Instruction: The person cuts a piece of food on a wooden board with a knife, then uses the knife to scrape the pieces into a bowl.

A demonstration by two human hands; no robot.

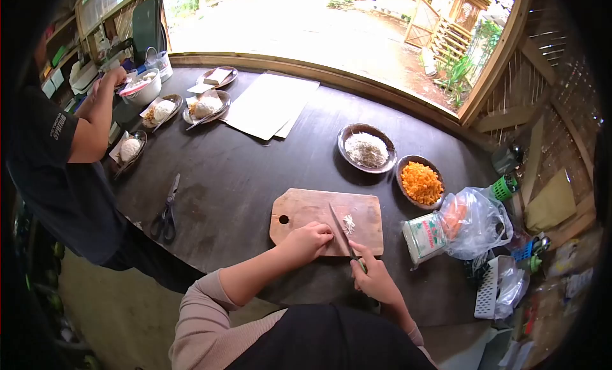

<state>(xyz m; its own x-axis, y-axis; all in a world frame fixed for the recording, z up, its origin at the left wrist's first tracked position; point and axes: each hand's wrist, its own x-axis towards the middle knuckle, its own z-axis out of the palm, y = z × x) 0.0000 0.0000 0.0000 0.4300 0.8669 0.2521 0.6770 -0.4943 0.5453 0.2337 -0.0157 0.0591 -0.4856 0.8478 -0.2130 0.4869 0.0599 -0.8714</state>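
Note:
My right hand (375, 277) grips the handle of a kitchen knife (340, 228), its blade slanting across the wooden cutting board (296, 207). My left hand (312, 240) rests on the board just left of the blade with curled fingers; whatever they hold is hidden beneath them. To the right of the blade lies a small heap of thin white strips (349, 224). Beyond the board stand a brown bowl of white shreds (366, 149) and another bowl of diced orange pieces (422, 183).
Right of the board are a white packet (424, 238), a clear plastic bag (478, 220) and a white perforated basket (492, 290). Scissors (167, 214) lie at left. White sheets (264, 105) and plates of rice (207, 106) sit farther back. A co-worker (60, 153) stands at left near a white tub (143, 89).

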